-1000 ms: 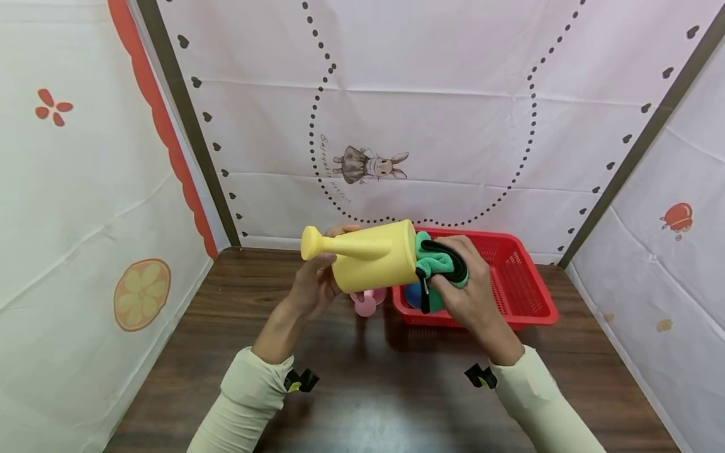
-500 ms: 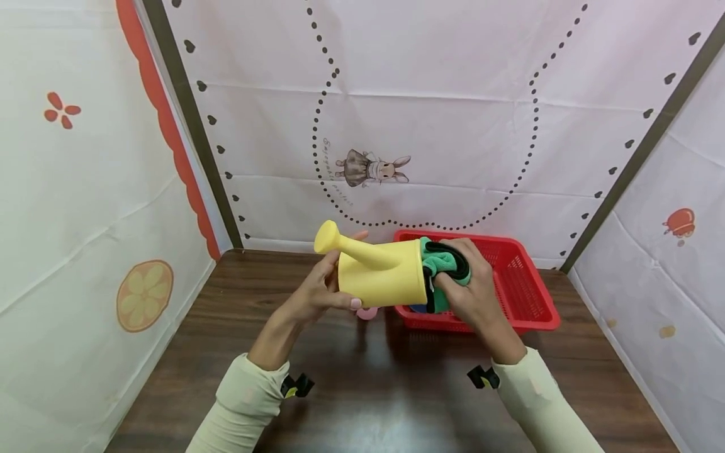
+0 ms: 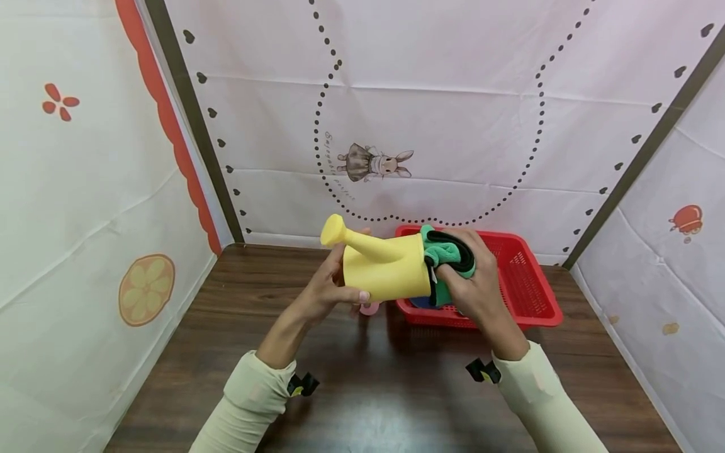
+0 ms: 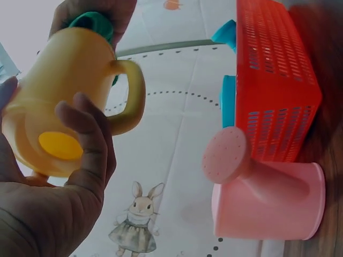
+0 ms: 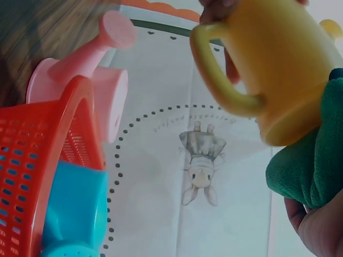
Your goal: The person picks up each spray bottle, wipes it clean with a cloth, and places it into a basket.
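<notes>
A yellow toy watering can [image 3: 387,270] is held on its side above the table, its spout pointing up and left in the head view. My left hand [image 3: 320,289] grips it around the top end, thumb on the near side and fingers behind. In the left wrist view the can's opening and its loop handle show. My right hand [image 3: 476,277] holds a bunched green cloth [image 3: 444,255] with black edging, pressed against the can's base. The cloth [image 5: 311,160] covers part of the base in the right wrist view.
A red plastic basket [image 3: 527,283] stands at the back right of the brown wooden table [image 3: 374,390], with a blue watering can [image 5: 77,203] inside. Beside the basket, on its left, stands a pink watering can [image 4: 268,201]. Printed white cloth walls [image 3: 453,132] surround the table.
My left hand has shifted its grip, bringing its thumb onto the can's near side. The can has turned, swinging its spout upward, and moved slightly right. The cloth stays against the base.
</notes>
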The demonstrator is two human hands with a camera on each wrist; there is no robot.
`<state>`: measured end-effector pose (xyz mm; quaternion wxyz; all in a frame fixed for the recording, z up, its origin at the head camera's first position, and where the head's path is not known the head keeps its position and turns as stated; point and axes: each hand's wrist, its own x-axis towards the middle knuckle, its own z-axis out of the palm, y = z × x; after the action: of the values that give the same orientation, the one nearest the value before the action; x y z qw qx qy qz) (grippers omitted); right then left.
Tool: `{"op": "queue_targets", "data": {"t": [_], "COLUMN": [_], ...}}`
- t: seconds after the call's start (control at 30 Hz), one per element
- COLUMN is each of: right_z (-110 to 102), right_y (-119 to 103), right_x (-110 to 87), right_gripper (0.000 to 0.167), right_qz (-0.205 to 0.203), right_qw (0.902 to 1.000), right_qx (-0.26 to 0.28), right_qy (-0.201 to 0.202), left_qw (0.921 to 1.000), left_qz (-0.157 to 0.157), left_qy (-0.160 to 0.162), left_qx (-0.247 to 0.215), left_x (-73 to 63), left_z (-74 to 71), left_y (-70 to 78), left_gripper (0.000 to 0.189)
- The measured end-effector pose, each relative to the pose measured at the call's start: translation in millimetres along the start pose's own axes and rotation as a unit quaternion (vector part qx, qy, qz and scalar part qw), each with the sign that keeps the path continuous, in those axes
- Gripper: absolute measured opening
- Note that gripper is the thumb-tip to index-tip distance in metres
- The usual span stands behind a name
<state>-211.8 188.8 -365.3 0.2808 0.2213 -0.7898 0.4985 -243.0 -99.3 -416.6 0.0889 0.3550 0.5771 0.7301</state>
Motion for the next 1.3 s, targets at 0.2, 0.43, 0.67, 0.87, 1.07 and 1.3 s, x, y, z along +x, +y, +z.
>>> {"op": "queue_targets", "data": {"t": [0.2, 0.43, 0.67, 0.87, 1.07, 1.3], "right_z": [1, 5, 6, 6, 3, -6], "right_y": [-4, -1, 10, 16, 13, 1], "right_x": [-5.4, -11.3, -10.2, -6.6, 0.7, 7.9], "right_gripper": [0.048, 0.048, 0.046, 0.042, 0.042, 0.047], "right_qz": [-0.004, -0.017, 0.013, 0.029, 0.045, 0.026], "right_qw": [0.9999, 0.9995, 0.9998, 0.9994, 0.9988, 0.9995], "right_qx": [0.014, 0.024, 0.006, 0.006, 0.006, -0.008], "right_qy": [0.002, -0.006, -0.016, -0.017, -0.019, -0.017], "left_qw": [0.9988, 0.9957, 0.9941, 0.9916, 0.989, 0.9986], "left_qz": [0.015, 0.007, 0.007, 0.049, 0.063, 0.035], "left_qy": [0.042, 0.054, 0.014, -0.054, -0.087, -0.025], "left_qx": [-0.022, -0.075, -0.107, -0.107, -0.101, -0.03], "left_x": [2.3, 0.0, -3.3, -5.0, -6.6, -7.7], "left_z": [0.2, -4.4, -7.9, -9.8, -9.6, -6.3], "left_y": [0.5, 6.2, 11.8, 11.4, 9.7, 4.7], "left_gripper": [0.078, 0.072, 0.071, 0.084, 0.094, 0.096]}}
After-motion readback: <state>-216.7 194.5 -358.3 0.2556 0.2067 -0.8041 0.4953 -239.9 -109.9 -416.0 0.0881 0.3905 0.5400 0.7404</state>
